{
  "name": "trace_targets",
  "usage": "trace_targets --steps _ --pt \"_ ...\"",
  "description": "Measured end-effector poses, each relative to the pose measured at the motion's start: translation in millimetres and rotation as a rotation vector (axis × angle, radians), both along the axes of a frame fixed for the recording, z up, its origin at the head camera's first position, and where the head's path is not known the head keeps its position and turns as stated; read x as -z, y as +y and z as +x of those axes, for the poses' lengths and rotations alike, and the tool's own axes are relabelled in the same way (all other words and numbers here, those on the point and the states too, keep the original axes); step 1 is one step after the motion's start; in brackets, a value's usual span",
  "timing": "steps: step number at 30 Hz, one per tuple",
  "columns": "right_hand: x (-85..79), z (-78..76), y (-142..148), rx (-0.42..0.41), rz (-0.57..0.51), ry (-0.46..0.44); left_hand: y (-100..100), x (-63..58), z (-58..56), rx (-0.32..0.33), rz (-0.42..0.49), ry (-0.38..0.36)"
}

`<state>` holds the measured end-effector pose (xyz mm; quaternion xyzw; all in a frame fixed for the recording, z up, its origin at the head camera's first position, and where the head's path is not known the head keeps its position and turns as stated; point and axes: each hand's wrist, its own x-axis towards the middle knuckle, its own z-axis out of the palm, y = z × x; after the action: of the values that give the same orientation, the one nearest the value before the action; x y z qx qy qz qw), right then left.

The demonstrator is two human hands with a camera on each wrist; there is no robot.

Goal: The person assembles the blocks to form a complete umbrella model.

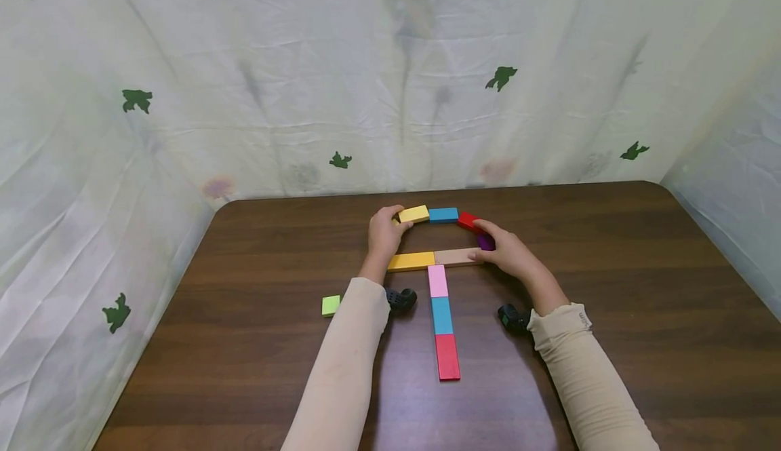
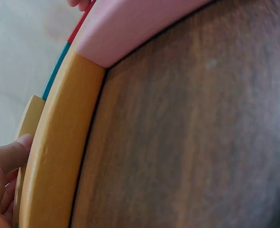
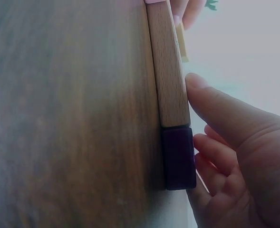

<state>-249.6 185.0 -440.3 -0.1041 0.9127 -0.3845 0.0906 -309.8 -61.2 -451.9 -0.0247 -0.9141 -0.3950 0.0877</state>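
Note:
My left hand [image 1: 384, 237] is at the left end of an arc of blocks, pinching a pale yellow block [image 1: 414, 214] with its thumb along the near side. Beside that lie a blue block [image 1: 443, 215] and a red block [image 1: 468, 221]. My right hand [image 1: 511, 251] spans the arc's right end. Its index fingertip touches the red block, while the thumb lies by a plain wooden block [image 3: 168, 66]. A purple block [image 3: 179, 159] sits between, partly covered in the head view. An orange-yellow block [image 1: 411, 261] meets the wooden one in a straight row.
Below the row, a pink block [image 1: 438, 281], a light blue block [image 1: 442, 315] and a red long block [image 1: 448, 357] form a column toward me. A lime green block [image 1: 331, 306] lies left of my left sleeve. Patterned cloth [image 1: 366, 85] hangs behind the brown table [image 1: 610, 247].

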Motion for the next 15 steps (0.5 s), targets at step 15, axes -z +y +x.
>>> trace_targets --steps 15 --pt "-0.1 1.0 -1.1 0.003 0.007 -0.003 0.7 0.3 -0.8 0.026 -0.136 -0.029"
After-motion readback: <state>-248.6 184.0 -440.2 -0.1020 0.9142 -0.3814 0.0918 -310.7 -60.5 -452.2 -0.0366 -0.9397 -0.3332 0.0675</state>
